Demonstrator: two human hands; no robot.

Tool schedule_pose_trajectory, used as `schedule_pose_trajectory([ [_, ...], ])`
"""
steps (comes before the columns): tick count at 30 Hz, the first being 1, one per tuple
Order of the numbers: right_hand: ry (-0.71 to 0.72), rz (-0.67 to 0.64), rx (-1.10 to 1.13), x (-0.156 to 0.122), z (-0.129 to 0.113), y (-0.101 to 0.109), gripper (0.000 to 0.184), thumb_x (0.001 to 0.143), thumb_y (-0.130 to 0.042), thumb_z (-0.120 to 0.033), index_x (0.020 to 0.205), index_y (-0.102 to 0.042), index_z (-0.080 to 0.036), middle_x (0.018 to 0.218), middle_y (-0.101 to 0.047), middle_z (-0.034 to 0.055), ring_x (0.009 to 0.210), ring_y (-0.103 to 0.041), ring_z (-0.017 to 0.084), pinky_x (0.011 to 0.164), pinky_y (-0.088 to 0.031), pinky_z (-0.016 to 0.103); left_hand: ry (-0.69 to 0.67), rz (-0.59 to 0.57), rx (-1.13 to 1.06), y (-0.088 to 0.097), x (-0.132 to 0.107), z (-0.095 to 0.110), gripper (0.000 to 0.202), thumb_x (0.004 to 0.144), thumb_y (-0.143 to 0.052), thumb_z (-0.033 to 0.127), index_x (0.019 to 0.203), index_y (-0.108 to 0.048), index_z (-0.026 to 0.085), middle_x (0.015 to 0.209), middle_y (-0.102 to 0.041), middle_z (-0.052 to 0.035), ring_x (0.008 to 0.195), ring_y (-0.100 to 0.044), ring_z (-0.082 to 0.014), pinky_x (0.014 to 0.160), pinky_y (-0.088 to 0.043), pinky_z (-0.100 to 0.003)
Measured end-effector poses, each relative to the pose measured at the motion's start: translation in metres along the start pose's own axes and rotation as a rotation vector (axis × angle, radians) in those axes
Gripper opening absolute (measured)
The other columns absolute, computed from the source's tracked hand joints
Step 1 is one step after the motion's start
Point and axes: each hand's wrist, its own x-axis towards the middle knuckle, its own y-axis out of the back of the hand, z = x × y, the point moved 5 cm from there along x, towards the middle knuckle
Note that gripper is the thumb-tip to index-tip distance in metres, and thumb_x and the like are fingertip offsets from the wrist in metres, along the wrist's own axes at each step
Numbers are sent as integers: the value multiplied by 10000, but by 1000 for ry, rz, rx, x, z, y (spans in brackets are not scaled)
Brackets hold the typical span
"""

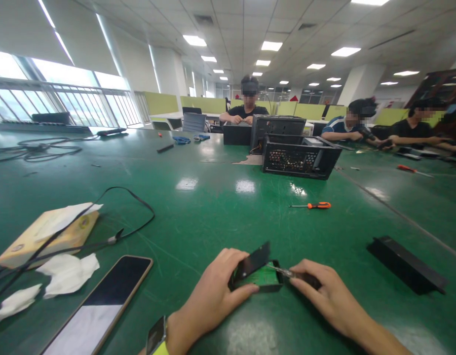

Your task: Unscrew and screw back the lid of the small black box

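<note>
My left hand (223, 283) grips a small black plastic case (274, 287) low over the green table. Inside the case shows a green circuit board (264, 277). A black cover piece (254, 261) stands tilted above the board, under my left fingers. Closed around a slim tool with a metal tip and dark handle (287, 272), my right hand (324, 291) points it leftward. The tip reaches the case's right side, by the board. Fingers hide much of the handle, so its exact kind is unclear.
A phone (113, 286), crumpled tissues (68, 273), a tissue box (46, 231) and a black cable (139, 197) lie left. An orange screwdriver (319, 205) lies ahead; a long black part (407, 264) is right. Computer cases (302, 155) stand farther back. Several people sit beyond.
</note>
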Motion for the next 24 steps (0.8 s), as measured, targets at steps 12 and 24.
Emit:
schedule_pose_trajectory([
  [12,-236,-223,-123,-29,35,48,168,819,-641,-379,798,-719,-232,809,-694,33,775,-623,222,704,-472,321,-39,137,-38,11,-4,3,376,920,-405,166,1271,-532,216,1167,-655,-94,1073,-618,-227,927,-494,-358],
  [24,-159,-36,506,47,-91,-6,296,841,-529,-286,1102,-618,-177,657,-482,-54,525,-485,101,495,-384,228,328,30,608,24,1,15,328,830,-479,135,1137,-595,139,963,-664,-118,914,-625,-306,804,-484,-427],
])
